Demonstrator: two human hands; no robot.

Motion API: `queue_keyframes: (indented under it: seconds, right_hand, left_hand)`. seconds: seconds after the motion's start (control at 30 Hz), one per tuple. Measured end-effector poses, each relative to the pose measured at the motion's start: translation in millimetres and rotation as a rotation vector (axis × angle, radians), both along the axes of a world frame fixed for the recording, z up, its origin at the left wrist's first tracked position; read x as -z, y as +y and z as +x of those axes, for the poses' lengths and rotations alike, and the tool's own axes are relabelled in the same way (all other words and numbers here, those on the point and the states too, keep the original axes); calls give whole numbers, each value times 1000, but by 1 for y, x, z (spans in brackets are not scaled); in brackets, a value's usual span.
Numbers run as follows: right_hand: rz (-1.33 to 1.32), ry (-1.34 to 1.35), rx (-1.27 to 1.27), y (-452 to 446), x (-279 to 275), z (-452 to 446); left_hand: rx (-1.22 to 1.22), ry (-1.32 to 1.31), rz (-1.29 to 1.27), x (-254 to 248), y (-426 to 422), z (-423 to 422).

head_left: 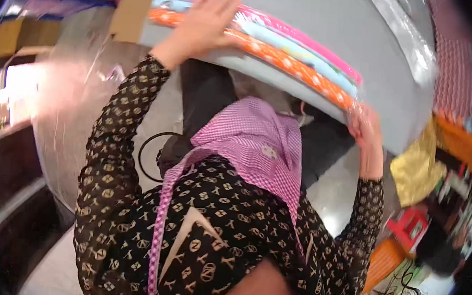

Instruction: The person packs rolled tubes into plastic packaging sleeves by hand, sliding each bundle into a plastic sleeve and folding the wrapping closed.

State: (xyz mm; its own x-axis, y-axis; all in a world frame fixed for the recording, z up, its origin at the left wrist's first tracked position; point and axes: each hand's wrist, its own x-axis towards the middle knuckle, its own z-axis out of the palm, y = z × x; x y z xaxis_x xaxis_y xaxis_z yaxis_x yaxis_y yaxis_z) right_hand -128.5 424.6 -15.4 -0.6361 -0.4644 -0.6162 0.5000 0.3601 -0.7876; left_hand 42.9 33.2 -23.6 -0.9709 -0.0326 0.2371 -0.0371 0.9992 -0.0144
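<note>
Three long, roll-like pieces lie side by side along the near edge of the grey table [325, 20]: a pink one [312, 44], a light blue patterned one [289, 50] and an orange one with white dots [293, 68]. A shiny clear plastic wrap seems to cover them. My left hand [207, 27] rests across them near their left end, fingers stretched out and lying flat. At the right end, my right hand [365, 125] is closed at the tip of the orange piece, its fingers curled on what looks like the plastic wrap. Slight blur hides the exact grip.
A brown cardboard piece [137, 9] stands at the table's left. Crumpled clear plastic [405, 36] lies at the far right. Stacked pink textured material [460, 60], a gold sheet [416, 169] and a red object [408, 227] are on the right. A checked pink apron [248, 132] covers my lap.
</note>
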Motion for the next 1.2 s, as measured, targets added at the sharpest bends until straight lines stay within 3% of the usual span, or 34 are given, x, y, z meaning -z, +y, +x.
queue_keyframes:
  seconds: [0.2,0.4,0.77,0.97,1.03,1.2]
  right_hand:
    - [-22,36,-15,7,9,-4]
    - [-83,14,-19,5,2,0]
    - [-128,197,9,0,11,-8]
    - [49,254,34,-12,7,-9]
    - [29,296,-85,-5,12,-14]
    - [53,178,-84,-1,10,-22]
  left_hand:
    - [132,79,-81,-13,15,0]
    - [248,103,52,-14,27,-11]
    - [248,140,57,-14,34,-14]
    - [248,117,41,-12,35,-21]
    - [276,79,72,-6,36,-22]
    - [292,241,-55,-3,37,-29]
